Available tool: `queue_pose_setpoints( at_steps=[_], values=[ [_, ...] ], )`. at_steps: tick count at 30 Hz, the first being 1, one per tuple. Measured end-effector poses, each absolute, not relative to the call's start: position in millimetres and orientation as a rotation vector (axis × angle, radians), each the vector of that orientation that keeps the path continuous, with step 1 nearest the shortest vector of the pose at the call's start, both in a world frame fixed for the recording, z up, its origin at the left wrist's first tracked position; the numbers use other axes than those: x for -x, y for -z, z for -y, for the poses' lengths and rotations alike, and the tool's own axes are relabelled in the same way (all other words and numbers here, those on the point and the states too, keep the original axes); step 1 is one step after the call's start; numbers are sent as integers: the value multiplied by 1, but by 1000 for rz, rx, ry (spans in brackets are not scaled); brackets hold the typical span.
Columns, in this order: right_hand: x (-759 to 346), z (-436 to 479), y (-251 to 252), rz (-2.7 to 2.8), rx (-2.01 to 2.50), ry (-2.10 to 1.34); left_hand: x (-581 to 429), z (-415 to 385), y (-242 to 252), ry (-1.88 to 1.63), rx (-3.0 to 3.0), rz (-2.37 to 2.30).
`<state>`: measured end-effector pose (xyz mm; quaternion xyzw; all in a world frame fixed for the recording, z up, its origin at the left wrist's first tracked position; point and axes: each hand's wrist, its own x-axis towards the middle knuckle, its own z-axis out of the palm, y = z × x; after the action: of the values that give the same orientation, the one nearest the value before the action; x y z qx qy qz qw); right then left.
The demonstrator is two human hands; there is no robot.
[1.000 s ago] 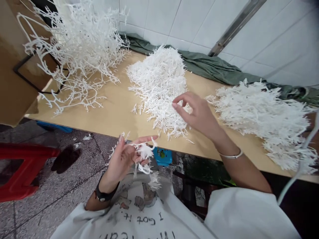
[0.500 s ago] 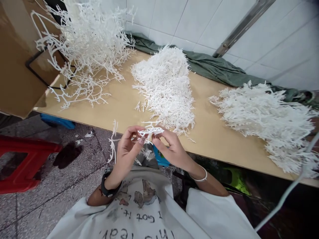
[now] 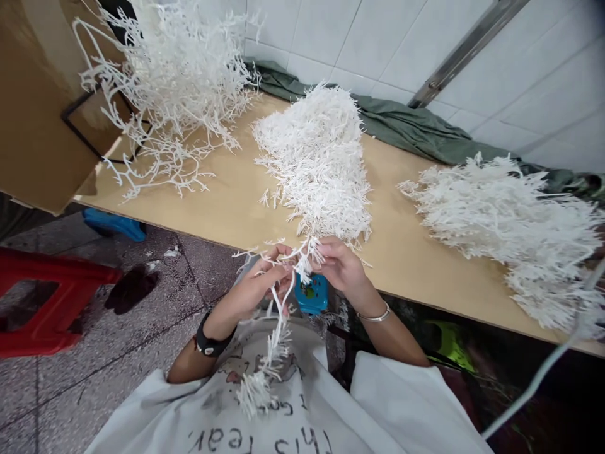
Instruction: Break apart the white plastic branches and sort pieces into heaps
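Note:
My left hand (image 3: 253,290) is closed on a white plastic branch (image 3: 283,312) in front of my chest. Thin bare stems of it stick out to the left, and a stem with bushy ends hangs down over my shirt. At the branch's upper right end, my right hand (image 3: 343,268) pinches a feathery white tuft (image 3: 309,255). Both hands are close together just off the table's front edge. Some of the fingertips are hidden behind the stems.
On the brown tabletop (image 3: 227,205) lie a tangle of bare white branches (image 3: 179,82), a middle heap of small white sprigs (image 3: 321,164) and a right heap (image 3: 501,221). A cardboard box (image 3: 42,107), red stool (image 3: 51,302) and blue stool (image 3: 312,293) stand nearby.
The branch has been turned, so a bushy stem now hangs down over my shirt. My right hand has shifted slightly right, onto a tuft. The view has moved a little.

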<state>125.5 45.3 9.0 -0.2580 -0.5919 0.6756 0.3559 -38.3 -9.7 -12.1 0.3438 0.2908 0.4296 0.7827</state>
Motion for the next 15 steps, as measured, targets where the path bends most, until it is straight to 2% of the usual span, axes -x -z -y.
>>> queue_pose_setpoints(
  at_steps=[9,15],
  values=[
    [-139,-48,3,1684,795,-1504,36,6,19,-831,-1065,-801],
    [-127,-26,17,1592,884,-1297,22,4,20,-1138,-998,-886]
  ],
)
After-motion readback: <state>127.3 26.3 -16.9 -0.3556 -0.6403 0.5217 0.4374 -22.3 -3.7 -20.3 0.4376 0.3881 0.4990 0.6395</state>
